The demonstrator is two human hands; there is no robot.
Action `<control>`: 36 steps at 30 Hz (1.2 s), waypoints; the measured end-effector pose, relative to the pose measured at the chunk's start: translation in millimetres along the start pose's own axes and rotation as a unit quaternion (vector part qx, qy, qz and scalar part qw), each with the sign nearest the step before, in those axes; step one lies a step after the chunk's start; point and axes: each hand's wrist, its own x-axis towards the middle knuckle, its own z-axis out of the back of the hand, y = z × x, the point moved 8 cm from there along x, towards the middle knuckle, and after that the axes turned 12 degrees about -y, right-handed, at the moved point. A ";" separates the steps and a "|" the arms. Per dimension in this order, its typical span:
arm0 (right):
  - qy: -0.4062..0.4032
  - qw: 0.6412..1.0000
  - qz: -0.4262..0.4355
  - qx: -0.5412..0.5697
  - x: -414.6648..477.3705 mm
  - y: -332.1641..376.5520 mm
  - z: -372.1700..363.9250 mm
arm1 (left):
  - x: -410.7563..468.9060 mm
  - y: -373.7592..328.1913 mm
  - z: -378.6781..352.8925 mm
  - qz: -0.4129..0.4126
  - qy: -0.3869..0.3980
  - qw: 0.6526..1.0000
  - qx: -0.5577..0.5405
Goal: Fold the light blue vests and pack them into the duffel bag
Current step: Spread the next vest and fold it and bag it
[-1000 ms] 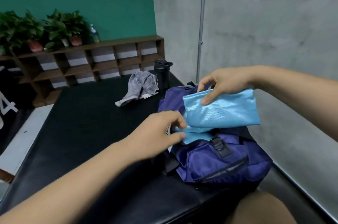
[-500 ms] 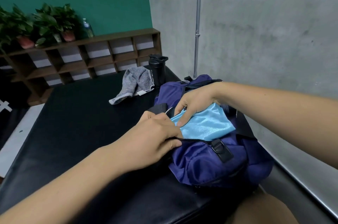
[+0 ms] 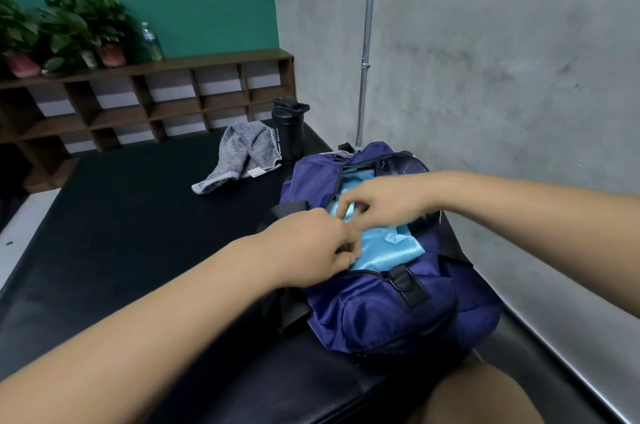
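Observation:
The purple duffel bag (image 3: pixel 381 312) lies on the black table (image 3: pixel 138 233) by the right wall, its top opening unzipped. A folded light blue vest (image 3: pixel 388 248) sits inside the opening, part of it showing above the near rim. My left hand (image 3: pixel 311 247) grips the near edge of the opening with curled fingers. Just beyond it, my right hand (image 3: pixel 381 202) hovers over the opening, and its curled fingers and thumb pinch a fold of the vest. Both hands almost touch each other.
A grey striped towel (image 3: pixel 242 153) and a black sports bottle (image 3: pixel 289 132) stand behind the bag. A wooden cubby shelf (image 3: pixel 156 101) with potted plants (image 3: pixel 69 32) lines the back. A concrete wall (image 3: pixel 502 60) and a metal ledge (image 3: pixel 571 347) run along the right.
The vest went from being held above the bag to lying down inside it. My right hand moved from pressing flat on it to pinching a fold; my left hand stayed at the rim.

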 end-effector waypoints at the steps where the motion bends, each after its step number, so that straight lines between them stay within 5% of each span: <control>1: -0.031 0.999 0.001 -0.017 -8.2 -6.6 12.3 | 4.5 -0.2 -1.0 0.001 0.009 1.000 -0.002; 4: -0.082 0.994 0.008 -0.070 -31.1 -29.0 33.9 | 16.1 -0.3 -0.6 0.011 0.024 0.999 -0.022; 16: -0.028 0.962 0.077 -0.259 -80.5 -58.6 -3.1 | 39.4 1.2 -22.9 0.060 0.091 0.993 -0.040; 26: -0.081 0.978 0.137 -0.135 -110.7 -39.2 48.6 | 61.8 9.2 -41.7 0.072 0.098 0.993 -0.004; 32: -0.084 0.979 0.133 -0.126 -118.7 -39.7 49.3 | 59.7 -8.8 -64.1 0.041 0.186 0.980 -0.061; 36: -0.096 0.977 0.132 -0.138 -116.4 -37.4 48.7 | 62.2 -12.1 -56.8 0.047 0.154 0.984 -0.082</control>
